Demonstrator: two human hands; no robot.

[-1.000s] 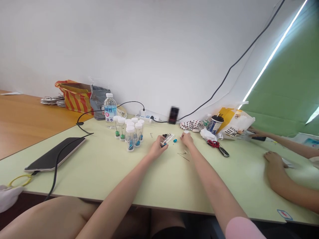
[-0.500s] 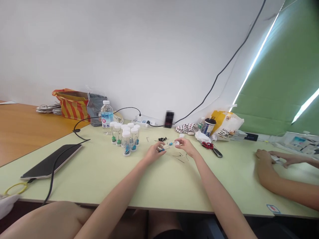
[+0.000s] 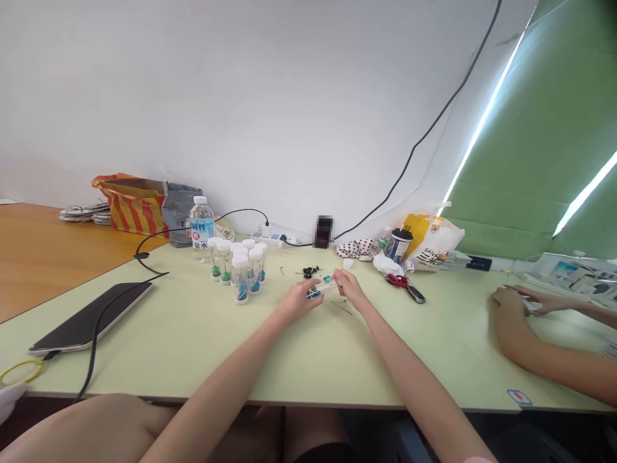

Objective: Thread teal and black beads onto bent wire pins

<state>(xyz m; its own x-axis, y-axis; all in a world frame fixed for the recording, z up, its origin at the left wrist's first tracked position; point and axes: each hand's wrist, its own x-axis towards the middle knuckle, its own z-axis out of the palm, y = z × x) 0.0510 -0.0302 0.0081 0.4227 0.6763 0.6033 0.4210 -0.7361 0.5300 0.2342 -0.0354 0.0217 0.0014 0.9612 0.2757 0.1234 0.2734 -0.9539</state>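
The left hand and right hand each pinched an end of a clear plastic tube, with capped vials at eleven o'clock on the pale green table.

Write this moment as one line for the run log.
left hand: clear tube | right hand: same tube, other end | near: small black parts

Workroom with shared pale-green worktable
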